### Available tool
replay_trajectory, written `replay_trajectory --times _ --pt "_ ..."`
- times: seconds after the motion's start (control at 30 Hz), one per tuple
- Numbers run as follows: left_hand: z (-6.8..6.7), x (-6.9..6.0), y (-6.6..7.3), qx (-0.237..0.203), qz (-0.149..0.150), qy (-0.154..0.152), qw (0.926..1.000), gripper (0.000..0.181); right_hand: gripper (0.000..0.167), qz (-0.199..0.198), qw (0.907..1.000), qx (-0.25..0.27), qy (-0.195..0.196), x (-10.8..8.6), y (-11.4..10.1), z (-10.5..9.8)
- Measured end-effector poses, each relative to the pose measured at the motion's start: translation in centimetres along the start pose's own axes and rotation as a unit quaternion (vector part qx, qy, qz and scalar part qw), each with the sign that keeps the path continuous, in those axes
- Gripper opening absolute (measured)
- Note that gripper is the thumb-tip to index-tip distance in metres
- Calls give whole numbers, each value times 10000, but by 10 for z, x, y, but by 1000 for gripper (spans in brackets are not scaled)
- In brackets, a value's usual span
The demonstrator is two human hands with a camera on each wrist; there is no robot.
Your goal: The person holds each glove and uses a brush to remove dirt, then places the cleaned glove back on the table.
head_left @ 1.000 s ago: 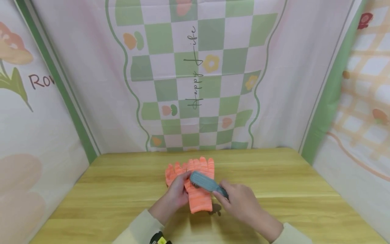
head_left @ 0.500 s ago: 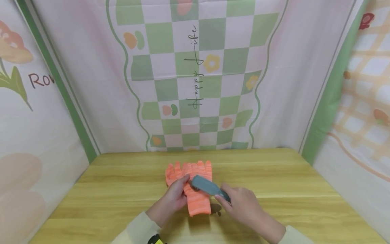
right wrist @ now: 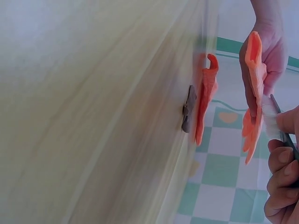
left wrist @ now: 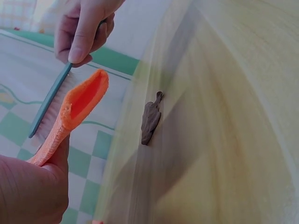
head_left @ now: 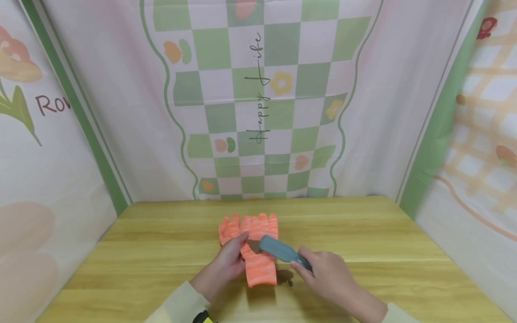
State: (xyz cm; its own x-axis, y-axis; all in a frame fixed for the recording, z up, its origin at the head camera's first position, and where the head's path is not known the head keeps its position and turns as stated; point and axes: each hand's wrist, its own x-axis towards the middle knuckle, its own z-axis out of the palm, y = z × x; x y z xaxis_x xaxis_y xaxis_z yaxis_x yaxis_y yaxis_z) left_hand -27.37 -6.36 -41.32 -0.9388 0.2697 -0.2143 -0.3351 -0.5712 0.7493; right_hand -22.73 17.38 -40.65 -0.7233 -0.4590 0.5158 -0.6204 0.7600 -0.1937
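An orange knit glove point(head_left: 261, 270) is held up above the table, pinched at its left side by my left hand point(head_left: 229, 259). Its open cuff faces me, and a brown patch point(head_left: 253, 246) shows on its palm area near my thumb. My right hand point(head_left: 329, 274) grips the handle of a blue-grey brush point(head_left: 278, 248). In the right wrist view its pale bristles point(right wrist: 269, 119) point at the glove and seem to touch it. A second orange glove point(right wrist: 205, 100) lies on the table behind, partly hidden in the head view by the held one.
A dark brown flat lump point(left wrist: 150, 121) lies on the wood-grain table point(head_left: 363, 233), just right of the held glove's cuff. Printed curtains point(head_left: 278, 134) stand behind the table and at both sides.
The brush has slid right and slightly toward me across the glove, uncovering more of the brown patch. The held glove has shifted a little left and down with my left hand.
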Motion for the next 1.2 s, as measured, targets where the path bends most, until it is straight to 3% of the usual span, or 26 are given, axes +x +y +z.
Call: replay_trajectory --times 0.27,0.5,0.63,0.9,1.2 --pt "-3 -1 4 -2 122 -28 9999 46 18 166 9997 -128 -86 -6 7 -6" --pt "-5 -2 7 -52 173 14 9998 44 22 601 9976 -193 -281 -5 11 -14" --pt "-6 -2 7 6 154 -36 9999 43 21 720 9972 -141 -166 -2 10 -18" --pt "-4 -3 4 209 -25 -156 9997 46 24 256 9987 4 446 10 3 -19" --pt "6 -4 5 154 -99 -285 9994 36 24 -15 9991 218 357 18 -9 -7"
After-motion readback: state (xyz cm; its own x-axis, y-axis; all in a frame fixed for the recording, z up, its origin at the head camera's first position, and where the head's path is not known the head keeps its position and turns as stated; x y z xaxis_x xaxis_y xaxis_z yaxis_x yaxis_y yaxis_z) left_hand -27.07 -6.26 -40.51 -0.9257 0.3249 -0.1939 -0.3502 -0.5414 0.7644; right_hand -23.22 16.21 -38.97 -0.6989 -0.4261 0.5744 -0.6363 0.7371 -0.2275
